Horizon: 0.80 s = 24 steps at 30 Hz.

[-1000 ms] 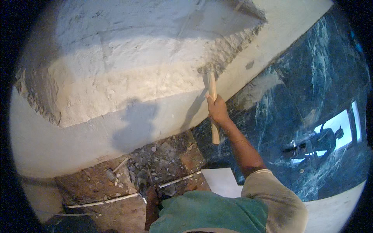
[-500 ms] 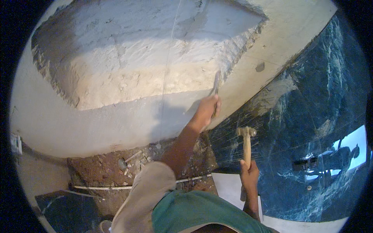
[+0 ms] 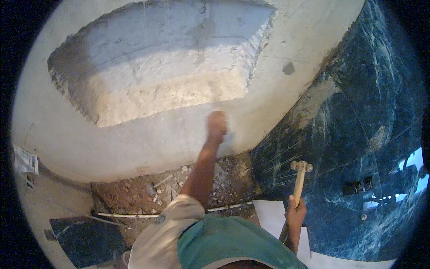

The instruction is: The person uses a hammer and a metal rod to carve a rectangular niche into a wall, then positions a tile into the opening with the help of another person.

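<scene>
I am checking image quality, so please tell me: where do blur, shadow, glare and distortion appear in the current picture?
Head view: left hand blurred, probably by motion; right hand and hammer sharper. Same view: wall recess shaded above, bright along its lower band. Same view: bright reflection at the right of the dark marbled panel, whose border the fisheye bends.
</scene>
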### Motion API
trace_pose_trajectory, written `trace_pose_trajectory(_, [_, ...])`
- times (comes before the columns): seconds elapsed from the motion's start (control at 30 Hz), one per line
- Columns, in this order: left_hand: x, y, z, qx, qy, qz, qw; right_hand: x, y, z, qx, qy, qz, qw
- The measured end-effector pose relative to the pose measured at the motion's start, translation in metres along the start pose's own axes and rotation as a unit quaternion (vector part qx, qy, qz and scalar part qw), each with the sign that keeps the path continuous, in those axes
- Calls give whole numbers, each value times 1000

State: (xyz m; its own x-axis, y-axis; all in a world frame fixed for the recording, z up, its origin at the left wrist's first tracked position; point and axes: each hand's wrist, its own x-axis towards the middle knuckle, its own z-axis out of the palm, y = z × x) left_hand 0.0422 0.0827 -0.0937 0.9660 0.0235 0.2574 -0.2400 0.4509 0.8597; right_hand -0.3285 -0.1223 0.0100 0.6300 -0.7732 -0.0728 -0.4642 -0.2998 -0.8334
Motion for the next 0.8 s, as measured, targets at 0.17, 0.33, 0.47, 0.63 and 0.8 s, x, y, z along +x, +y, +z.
trace_pose_trajectory(0.17, [13, -4, 36, 414, -110, 60, 902, -5, -3, -7, 46, 10, -17, 999])
trace_pose_trajectory(0.33, [-21, 78, -37, 9, 189, -160, 969, -8, 20, -6, 80, 7, 27, 996])
trace_pose_trajectory(0.47, [-7, 101, -58, -201, 251, -114, 940, -4, 19, 10, 92, -34, 5, 995])
trace_pose_trajectory(0.63, [-12, 84, 30, 81, 96, -263, 957, -2, 1, 33, 118, -81, -5, 990])
trace_pose_trajectory(0.8, [12, 64, -30, 410, 96, 3, 907, -6, -3, 45, 133, -93, -2, 987])
